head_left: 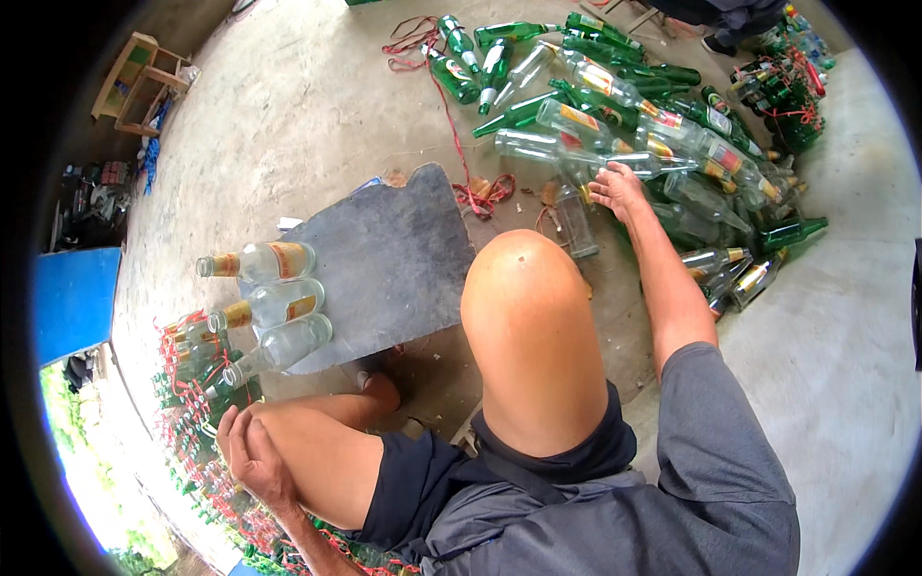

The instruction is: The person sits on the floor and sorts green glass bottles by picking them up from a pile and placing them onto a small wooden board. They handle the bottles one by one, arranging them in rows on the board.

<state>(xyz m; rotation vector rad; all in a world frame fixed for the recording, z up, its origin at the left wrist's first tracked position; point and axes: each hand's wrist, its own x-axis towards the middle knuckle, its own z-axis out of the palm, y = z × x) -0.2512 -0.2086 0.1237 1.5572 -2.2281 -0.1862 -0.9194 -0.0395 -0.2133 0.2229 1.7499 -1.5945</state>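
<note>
My right hand (620,191) reaches into a heap of glass bottles with its fingers stretched out and apart. It is over the near side of the heap, beside a clear bottle (528,145) and another clear bottle (577,226); whether it touches either I cannot tell. My left hand (255,457) rests against my left knee, fingers loosely bent and slightly apart, holding nothing. Three clear bottles lie side by side on a dark board (384,259) in front of me: a labelled one (279,261), a middle one (288,302) and a nearest one (288,343).
Green bottles (451,77) lie at the far end of the heap. Red string (485,195) trails over the concrete floor (317,115). Bottles bundled with red string (192,360) stand at the left. A wooden stool (144,82) lies far left, and another person's leg (735,21) shows far right.
</note>
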